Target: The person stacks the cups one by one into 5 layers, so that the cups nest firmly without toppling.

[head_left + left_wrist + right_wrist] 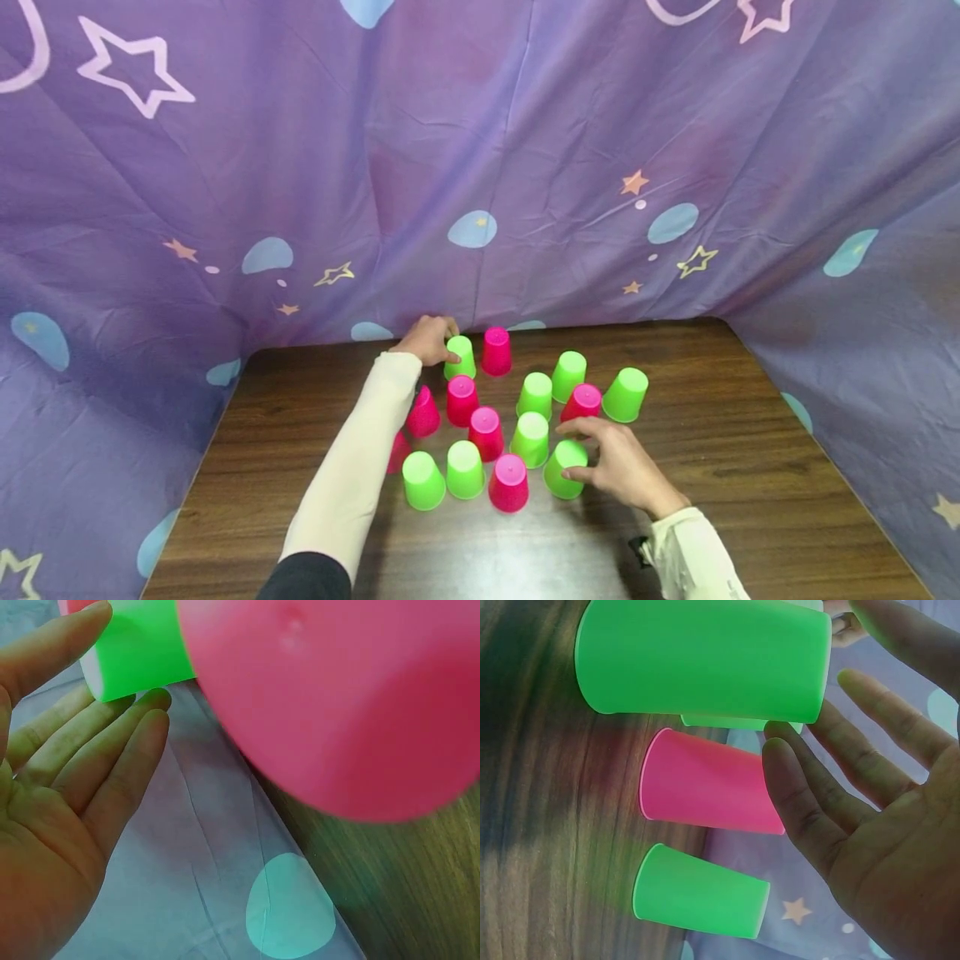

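At the back left of the group, my left hand (429, 340) is around an upside-down green cup (460, 360). In the left wrist view its thumb overlaps this green cup (142, 649), and the extended fingers (124, 769) lie along the other side. My right hand (624, 467) is at the front right, thumb and fingers spread about another upside-down green cup (564, 471). The right wrist view has that green cup (705, 656) standing on its rim near the straight, parted fingers (802, 806).
Several pink cups (510, 483) and green cups (465, 471) stand upside down, close together on the wooden table (720, 450). Two pink cups are partly hidden by my left sleeve (356, 454). A purple patterned cloth (420, 167) hangs behind the table.
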Action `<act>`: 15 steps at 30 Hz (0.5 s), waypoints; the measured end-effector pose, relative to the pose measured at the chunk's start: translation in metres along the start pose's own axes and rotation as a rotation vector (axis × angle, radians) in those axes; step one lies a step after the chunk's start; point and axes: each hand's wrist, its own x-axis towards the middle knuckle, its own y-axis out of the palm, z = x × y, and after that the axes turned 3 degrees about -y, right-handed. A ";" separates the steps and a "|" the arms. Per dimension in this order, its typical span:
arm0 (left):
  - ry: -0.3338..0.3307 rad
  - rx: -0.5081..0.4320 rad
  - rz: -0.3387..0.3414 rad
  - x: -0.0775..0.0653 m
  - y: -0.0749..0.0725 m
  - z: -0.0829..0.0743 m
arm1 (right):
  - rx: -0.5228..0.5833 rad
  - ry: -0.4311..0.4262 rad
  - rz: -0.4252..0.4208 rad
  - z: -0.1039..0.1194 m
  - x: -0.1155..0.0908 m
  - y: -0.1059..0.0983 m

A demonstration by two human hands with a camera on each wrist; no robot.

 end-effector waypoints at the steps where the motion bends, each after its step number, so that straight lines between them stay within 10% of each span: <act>1: 0.002 0.003 0.000 0.000 0.000 0.000 | 0.003 0.002 0.001 0.000 0.000 0.000; 15: -0.005 -0.008 -0.010 -0.007 -0.004 0.001 | -0.016 0.002 -0.024 -0.002 -0.003 0.005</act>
